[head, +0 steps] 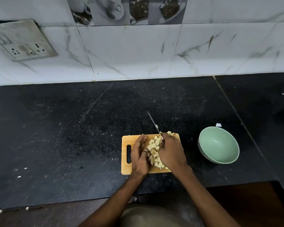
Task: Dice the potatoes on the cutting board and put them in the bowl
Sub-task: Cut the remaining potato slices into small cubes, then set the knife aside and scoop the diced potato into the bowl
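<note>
Seemingly heaped, the pale diced potatoes [154, 153] lie on the wooden cutting board [126, 167], whose long axis runs left-right. The right hand [171, 154] grips a knife [152, 122] pointing away-left. The left hand [139, 154], fingers straight, presses the pile. The green bowl [219, 145] holds nothing visible.

Counter [72, 128]: black speckled stone, dusty, pale crumbs scattered on it; 1 seam runs diagonally at right. Backsplash wall [138, 51]: white marble-look tiles with grey-green veining, dark grout lines. Decorative tile strip [126, 10] along top edge, monochrome prints of cups and cakes. Switch and socket plate [21, 40] on wall at upper left, grimy. Brown floor [246, 202] below counter edge. Lighting dim, even.
</note>
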